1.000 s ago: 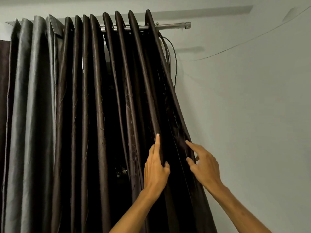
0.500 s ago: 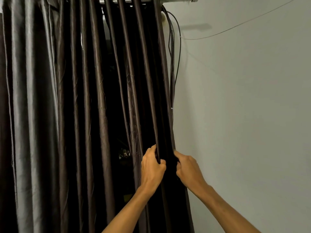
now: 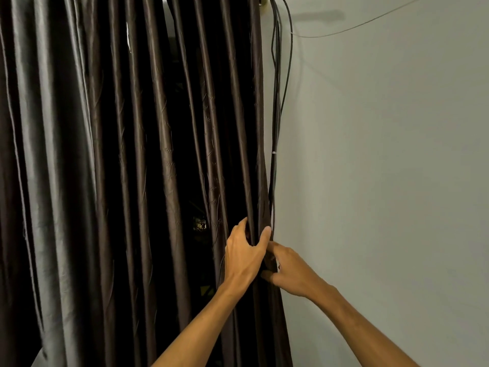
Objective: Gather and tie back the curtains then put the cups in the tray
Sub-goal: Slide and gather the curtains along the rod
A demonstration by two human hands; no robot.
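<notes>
Brown curtain (image 3: pixel 132 181), folds vertical; left hand (image 3: pixel 243 255), right hand (image 3: pixel 288 271) round right edge

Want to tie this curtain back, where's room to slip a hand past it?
Free: the bare wall right of the cables, below the thin wire. Crowded: the curtain edge, where left hand and right hand grip folds beside the cables.

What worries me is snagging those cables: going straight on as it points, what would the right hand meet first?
The curtain's gathered edge, which the right hand holds, then probably the left hand. The cables hang above that line, though depth is unclear.
</notes>
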